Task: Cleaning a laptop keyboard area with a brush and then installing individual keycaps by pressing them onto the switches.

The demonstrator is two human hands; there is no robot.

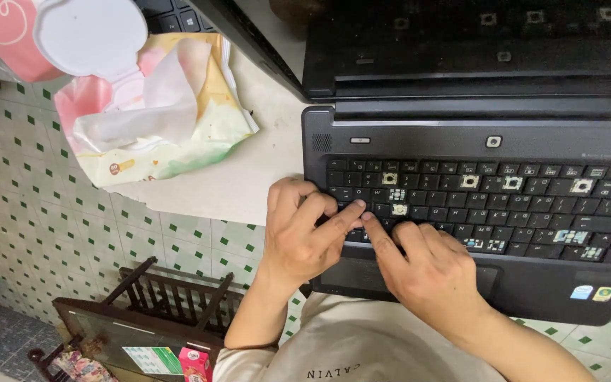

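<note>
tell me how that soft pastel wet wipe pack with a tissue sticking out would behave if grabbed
The soft pastel wet wipe pack would probably sag and crumple, since its film is already wrinkled. It likely won't roll, lying flat. The loose white tissue may pull out first.

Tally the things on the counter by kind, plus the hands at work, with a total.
Laptops: 2, one under the hands and one behind it
Wet-wipe packs: 2, one open and one with a white lid
Hands: 2, left hand and right hand
Total: 6
</note>
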